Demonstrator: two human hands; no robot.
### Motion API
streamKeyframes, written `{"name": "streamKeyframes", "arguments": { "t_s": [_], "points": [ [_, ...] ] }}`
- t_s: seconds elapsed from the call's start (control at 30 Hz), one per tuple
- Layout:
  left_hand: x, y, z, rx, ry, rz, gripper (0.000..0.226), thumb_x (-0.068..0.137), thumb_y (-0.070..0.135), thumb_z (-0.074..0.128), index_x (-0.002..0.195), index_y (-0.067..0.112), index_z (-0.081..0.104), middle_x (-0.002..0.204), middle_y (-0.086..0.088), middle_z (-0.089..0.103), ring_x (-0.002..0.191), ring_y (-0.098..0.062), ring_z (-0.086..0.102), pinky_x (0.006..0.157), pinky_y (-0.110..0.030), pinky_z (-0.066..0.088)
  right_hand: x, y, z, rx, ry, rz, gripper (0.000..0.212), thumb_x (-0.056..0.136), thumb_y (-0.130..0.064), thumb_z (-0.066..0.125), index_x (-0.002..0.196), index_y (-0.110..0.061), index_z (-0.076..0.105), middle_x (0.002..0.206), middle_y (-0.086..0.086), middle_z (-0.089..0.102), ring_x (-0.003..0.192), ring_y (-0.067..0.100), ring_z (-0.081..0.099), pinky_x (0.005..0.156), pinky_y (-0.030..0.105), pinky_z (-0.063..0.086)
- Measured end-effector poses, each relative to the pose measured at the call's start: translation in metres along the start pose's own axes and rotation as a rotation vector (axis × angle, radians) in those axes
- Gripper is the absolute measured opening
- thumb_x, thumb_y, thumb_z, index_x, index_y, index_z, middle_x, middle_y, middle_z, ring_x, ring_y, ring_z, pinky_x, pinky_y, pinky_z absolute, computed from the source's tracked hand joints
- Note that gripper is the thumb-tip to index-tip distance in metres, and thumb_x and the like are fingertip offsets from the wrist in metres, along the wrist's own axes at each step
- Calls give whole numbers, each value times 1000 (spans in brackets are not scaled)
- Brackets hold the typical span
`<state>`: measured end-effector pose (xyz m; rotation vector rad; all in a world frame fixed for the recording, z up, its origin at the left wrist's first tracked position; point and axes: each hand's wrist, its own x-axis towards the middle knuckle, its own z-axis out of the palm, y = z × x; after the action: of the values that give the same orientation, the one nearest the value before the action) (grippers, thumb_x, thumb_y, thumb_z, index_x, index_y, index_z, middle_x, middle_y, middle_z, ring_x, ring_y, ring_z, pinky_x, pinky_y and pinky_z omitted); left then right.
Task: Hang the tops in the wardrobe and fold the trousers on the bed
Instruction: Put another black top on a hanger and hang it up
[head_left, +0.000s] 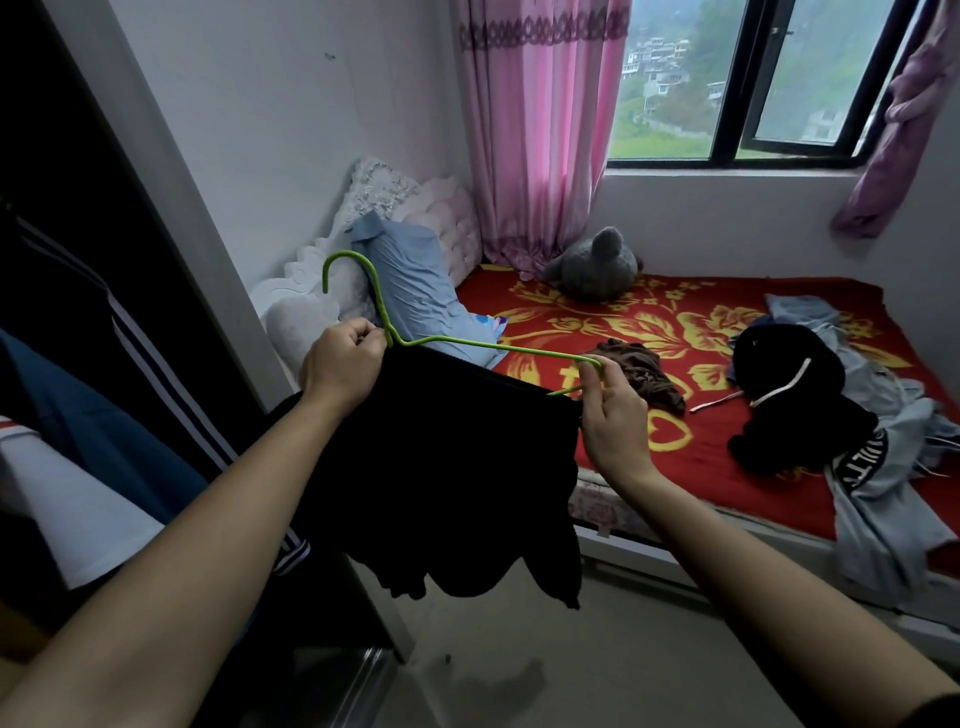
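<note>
Black top (447, 467) hangs limp and light from the green hanger (467, 345), near, just right of the wardrobe (176, 223); such soft cloth likely slips off wire, so the hold belongs on the hanger. The left hand (340, 366) pinches its neck below the hook, the right hand (613, 415) its right tip; farther right, more clothes (789, 374) lie heaped on the bed (571, 322)

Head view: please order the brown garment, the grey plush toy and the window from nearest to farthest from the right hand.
1. The brown garment, on the bed just beyond the right hand.
2. The grey plush toy, at the back of the bed by the pink curtain.
3. The window, in the far wall above the bed.
</note>
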<state>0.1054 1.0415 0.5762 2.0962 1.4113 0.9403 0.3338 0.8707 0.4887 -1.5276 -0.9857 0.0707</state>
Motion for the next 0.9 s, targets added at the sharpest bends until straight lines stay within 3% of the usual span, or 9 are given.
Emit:
{"name": "streamKeyframes", "arguments": {
  "t_s": [0.07,0.13,0.2,0.3,0.37,0.47,0.63,0.77,0.9],
  "points": [
    [1,0,3,15,-36,56,32,81,42,31,72,20,51,86,-10,63,92,-36,57,77,-39,41,6,3,-2,-48,2,-16,28,105,-34,45,107,-14,64,63,0,57,55,14,53,48,21,34],
    [0,1,6,13,-46,106,42,79,45,20,82,19,52,101,-18,64,100,-40,56,85,-45,41,11,5,-2,-93,-10,-19,27,105,-34,46,96,-16,64,63,1,57,56,15,53,49,25,35],
    [-2,5,14,12,-17,146,60,80,58,13,90,18,57,101,-18,65,99,-38,57,85,-44,43,12,8,0,-144,-24,-20,30,105,-38,45,92,-18,63,63,3,58,54,16,54,50,32,38],
    [-9,17,22,98,100,119,63,83,78,37,75,17,54,76,-2,63,79,-29,57,71,-36,42,7,12,2,-177,-28,-14,34,105,-40,44,114,-15,66,65,5,62,56,20,58,51,37,42],
    [-8,20,24,142,164,78,56,84,68,53,71,13,57,74,-4,65,78,-32,58,68,-35,42,6,13,0,-187,-62,-36,39,103,-39,47,128,-12,61,61,3,61,53,15,58,49,32,42],
    [-2,15,21,212,181,79,47,79,54,47,63,11,54,79,-17,67,84,-40,61,67,-36,41,4,16,-6,-189,-229,-161,50,102,-33,51,145,-8,42,57,-2,57,52,12,57,49,23,39],
    [5,0,10,343,170,177,46,75,50,38,86,10,57,83,-19,67,83,-42,61,74,-42,47,5,28,-20,-268,-403,-371,82,100,-30,57,158,-16,1,98,-1,74,83,14,70,71,21,50],
    [7,-8,0,399,118,230,37,75,46,34,84,14,51,72,-12,58,76,-40,58,70,-39,40,6,31,-24,-358,-525,-342,87,99,-35,57,157,-33,-8,122,0,70,111,25,65,86,34,51],
    [9,-14,-6,435,97,283,39,76,44,32,85,12,52,76,-19,62,78,-42,59,68,-38,37,4,25,-26,-406,-569,-363,83,99,-39,56,157,-34,-3,126,1,68,110,26,64,84,31,48]
  ]
}}
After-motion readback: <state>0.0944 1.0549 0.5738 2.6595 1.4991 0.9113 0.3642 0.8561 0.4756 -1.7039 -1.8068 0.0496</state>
